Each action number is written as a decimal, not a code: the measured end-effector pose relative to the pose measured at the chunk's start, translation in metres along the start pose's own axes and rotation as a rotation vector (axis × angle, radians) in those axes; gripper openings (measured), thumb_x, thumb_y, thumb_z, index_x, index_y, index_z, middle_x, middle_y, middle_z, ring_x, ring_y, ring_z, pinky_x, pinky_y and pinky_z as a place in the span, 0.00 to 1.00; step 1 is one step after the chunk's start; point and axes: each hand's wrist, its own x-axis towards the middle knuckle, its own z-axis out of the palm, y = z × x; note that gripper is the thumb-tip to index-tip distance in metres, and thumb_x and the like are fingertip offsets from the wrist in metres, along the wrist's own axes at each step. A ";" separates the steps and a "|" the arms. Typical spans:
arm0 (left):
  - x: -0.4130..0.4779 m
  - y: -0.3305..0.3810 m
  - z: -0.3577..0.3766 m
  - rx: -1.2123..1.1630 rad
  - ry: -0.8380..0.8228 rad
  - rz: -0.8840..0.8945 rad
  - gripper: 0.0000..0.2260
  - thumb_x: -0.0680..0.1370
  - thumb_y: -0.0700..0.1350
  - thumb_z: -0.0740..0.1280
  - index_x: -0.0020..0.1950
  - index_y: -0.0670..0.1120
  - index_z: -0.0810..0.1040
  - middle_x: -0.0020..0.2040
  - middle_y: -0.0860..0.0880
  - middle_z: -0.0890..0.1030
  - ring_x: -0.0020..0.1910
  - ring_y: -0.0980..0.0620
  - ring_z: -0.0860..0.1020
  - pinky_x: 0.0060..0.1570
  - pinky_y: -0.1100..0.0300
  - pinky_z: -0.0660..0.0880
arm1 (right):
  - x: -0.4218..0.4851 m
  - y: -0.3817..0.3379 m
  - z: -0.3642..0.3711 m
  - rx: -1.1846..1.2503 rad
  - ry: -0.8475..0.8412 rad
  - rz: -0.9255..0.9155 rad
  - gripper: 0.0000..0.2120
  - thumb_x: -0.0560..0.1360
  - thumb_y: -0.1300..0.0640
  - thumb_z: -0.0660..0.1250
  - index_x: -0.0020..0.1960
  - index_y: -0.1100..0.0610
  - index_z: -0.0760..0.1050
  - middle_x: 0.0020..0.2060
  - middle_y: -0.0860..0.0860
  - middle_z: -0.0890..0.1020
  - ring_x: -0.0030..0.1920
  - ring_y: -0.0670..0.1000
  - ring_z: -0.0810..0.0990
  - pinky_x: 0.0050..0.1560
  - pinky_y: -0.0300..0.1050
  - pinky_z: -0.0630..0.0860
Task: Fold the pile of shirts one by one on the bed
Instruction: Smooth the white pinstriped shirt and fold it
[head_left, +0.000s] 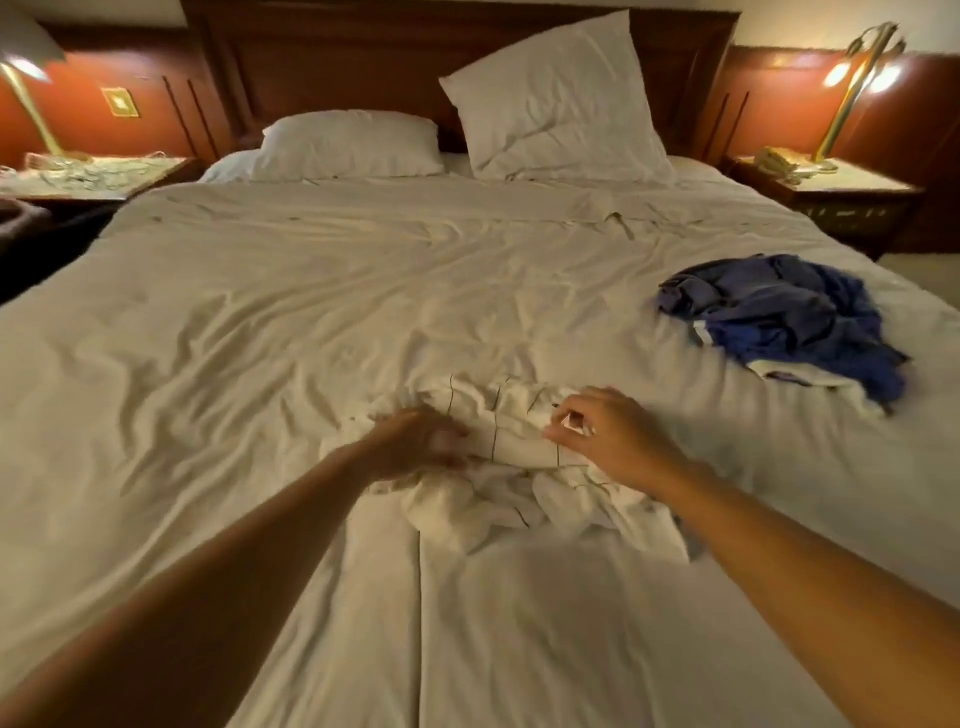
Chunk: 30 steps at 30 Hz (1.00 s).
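White shirt (498, 467) lies crumpled; thin dark lines cross it.

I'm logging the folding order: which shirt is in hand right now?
The crumpled white shirt with thin dark lines; the left hand and right hand grip it. The blue heap lies apart, untouched.

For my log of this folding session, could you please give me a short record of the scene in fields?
shirt in work: white shirt, thin dark lines, crumpled on the bed
left hand: grips the shirt's left part
right hand: pinches its right edge
waiting: blue pile, bed's right side
pillows: flat pillow; leaning pillow
folded shirts: none visible
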 end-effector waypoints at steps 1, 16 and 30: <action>0.001 -0.002 0.016 0.056 0.083 0.001 0.23 0.73 0.59 0.74 0.67 0.58 0.78 0.66 0.52 0.76 0.66 0.52 0.71 0.62 0.56 0.63 | -0.012 0.002 0.022 -0.035 -0.038 -0.005 0.31 0.69 0.25 0.58 0.59 0.44 0.80 0.53 0.44 0.80 0.59 0.49 0.76 0.62 0.50 0.70; -0.076 0.077 -0.097 -0.295 0.586 0.165 0.09 0.83 0.47 0.62 0.50 0.43 0.79 0.43 0.48 0.79 0.39 0.54 0.74 0.37 0.62 0.70 | -0.049 -0.055 -0.084 0.588 0.525 0.150 0.11 0.84 0.49 0.58 0.46 0.52 0.74 0.42 0.48 0.79 0.46 0.49 0.77 0.45 0.42 0.68; -0.174 0.098 -0.185 -0.060 0.085 0.124 0.15 0.71 0.61 0.66 0.45 0.50 0.81 0.37 0.61 0.82 0.40 0.64 0.79 0.42 0.70 0.73 | -0.085 -0.117 -0.179 0.637 -0.163 -0.078 0.12 0.69 0.49 0.74 0.47 0.54 0.77 0.36 0.44 0.85 0.39 0.45 0.83 0.39 0.34 0.78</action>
